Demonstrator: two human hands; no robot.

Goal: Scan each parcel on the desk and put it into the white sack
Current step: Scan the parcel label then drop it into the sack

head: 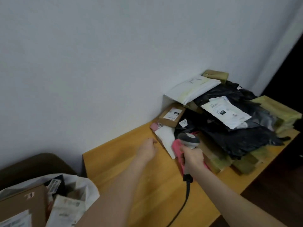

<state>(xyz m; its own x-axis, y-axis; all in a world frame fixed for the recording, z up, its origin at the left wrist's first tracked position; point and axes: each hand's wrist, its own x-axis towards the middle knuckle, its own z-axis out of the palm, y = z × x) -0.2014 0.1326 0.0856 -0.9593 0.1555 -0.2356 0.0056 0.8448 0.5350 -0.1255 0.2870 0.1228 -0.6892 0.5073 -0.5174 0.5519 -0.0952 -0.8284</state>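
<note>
Parcels [213,126] lie in a messy heap on the far right part of the bench [131,174], pushed up against the pale wall [98,63]. The bench is smooth yellow wood with straight edges. In the heap are crinkly black plastic bags [232,138]. A puffy white bag [191,89] sits on top at the back, and a flat white bag with printed labels [226,113] lies on the black ones. A small brown cardboard box [172,114] has a label stuck on it. Dull green-brown boxes [278,110] stick out at the right side and from under the heap. At the near left of the heap lie a flat white parcel [165,136] and a soft pink parcel [177,151].

The right hand [192,157] is wrapped tight around the handle of a grey scanner [189,140]. The scanner's rounded head is over the pink parcel. A black cable [186,199] hangs from the bottom of the handle and runs back across the wood. The left hand [147,149] is low over the bare wood, just beside a corner of the flat white parcel. Its fingers are loosely bent and hold nothing. I cannot tell if it touches the bench.

The white sack [89,189] is down at the left end of the bench, well apart from the heap. Its mouth is wide and floppy. Inside it are a big brown cardboard box [23,205], a wrinkled white bag [65,208] and a dark parcel [55,184].
</note>
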